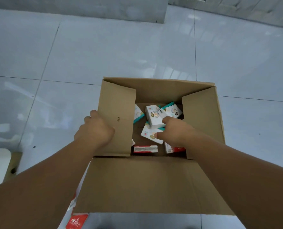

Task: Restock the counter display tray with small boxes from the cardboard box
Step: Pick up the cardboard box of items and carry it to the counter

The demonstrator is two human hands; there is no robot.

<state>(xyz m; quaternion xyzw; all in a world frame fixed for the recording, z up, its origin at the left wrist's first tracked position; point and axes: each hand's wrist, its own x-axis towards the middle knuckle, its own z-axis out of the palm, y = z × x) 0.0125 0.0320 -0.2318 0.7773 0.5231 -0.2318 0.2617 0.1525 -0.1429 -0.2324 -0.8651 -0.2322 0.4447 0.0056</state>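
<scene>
Right hand (172, 131) grips small boxes (152, 133) inside cardboard box (202, 119).

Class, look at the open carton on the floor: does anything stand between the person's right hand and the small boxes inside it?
Nothing visible does. The left hand presses the left flap of the cardboard box aside, so the opening is clear. The right hand is already inside, touching the white-and-teal small boxes.
</scene>
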